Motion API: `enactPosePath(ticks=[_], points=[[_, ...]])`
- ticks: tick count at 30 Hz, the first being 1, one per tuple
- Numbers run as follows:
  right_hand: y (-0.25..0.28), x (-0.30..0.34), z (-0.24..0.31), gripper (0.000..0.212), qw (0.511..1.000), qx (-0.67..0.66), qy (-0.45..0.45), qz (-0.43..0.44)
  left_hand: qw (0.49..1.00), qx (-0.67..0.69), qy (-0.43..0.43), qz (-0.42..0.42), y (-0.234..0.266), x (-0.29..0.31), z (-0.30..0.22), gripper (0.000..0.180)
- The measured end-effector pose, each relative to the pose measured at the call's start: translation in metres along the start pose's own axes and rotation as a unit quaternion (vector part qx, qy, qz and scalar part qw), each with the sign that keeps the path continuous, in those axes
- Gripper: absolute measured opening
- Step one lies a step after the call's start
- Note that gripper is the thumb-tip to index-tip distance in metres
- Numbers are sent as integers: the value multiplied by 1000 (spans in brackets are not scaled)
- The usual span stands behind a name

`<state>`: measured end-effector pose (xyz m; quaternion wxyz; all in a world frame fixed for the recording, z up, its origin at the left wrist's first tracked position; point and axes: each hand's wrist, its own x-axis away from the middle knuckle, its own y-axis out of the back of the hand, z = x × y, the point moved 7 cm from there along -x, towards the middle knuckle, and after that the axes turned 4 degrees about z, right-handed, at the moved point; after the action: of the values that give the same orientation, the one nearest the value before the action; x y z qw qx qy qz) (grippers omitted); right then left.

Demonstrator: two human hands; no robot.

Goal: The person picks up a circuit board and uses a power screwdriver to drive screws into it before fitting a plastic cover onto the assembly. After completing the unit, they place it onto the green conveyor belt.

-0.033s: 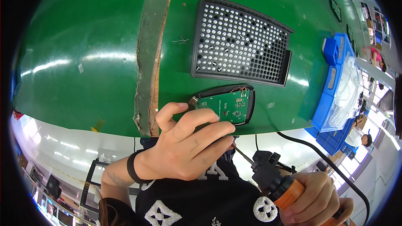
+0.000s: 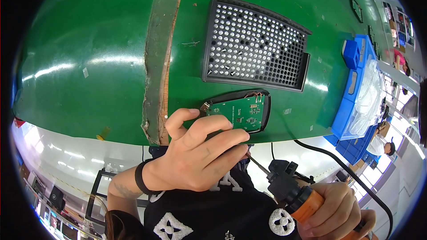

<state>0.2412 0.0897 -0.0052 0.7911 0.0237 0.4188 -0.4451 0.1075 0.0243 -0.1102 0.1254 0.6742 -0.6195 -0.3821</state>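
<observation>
A black plastic housing [image 2: 267, 112] with a green circuit board [image 2: 240, 114] inside lies at the table's near edge; thin red wires run along its top. My left hand [image 2: 195, 151] reaches across the housing's near left side, fingers bent and fingertips close together. The tip of a screwdriver bit disappears behind its lowest visible fingertip. Its thumb is hidden, and so is whatever those fingers pinch. Wrapped in my right hand [image 2: 333, 209] is an orange and black electric screwdriver [image 2: 307, 204], tilted with its bit pointing up and left toward my left fingertips.
Beyond the housing sits a black tray [image 2: 207, 58] of round holes, many filled with shiny screws. A blue bin [image 2: 347, 106] with clear plastic bags stands at the right, with a black cable [image 2: 342, 164] below it. A worn strip [image 2: 158, 62] crosses the green table.
</observation>
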Motion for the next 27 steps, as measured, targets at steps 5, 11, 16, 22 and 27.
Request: enactPosePath(ticks=[5,11,16,22,27], points=[[2,2,-1,42,1000,0,-14,-1,1000,-3,-7,-5,-2,1,-1,18],[5,3,-1,42,1000,-5,-18,-7,1000,3,-24,-12,-5,3,-2,17],[7,4,1,42,1000,-3,-20,-6,1000,8,-26,-7,-6,1,-2,17],[10,8,-2,42,1000,-12,-9,-14,998,36,42,31,-7,-5,2,25],[11,5,4,41,995,99,-31,-6,996,8,67,63,-9,-14,12,33]])
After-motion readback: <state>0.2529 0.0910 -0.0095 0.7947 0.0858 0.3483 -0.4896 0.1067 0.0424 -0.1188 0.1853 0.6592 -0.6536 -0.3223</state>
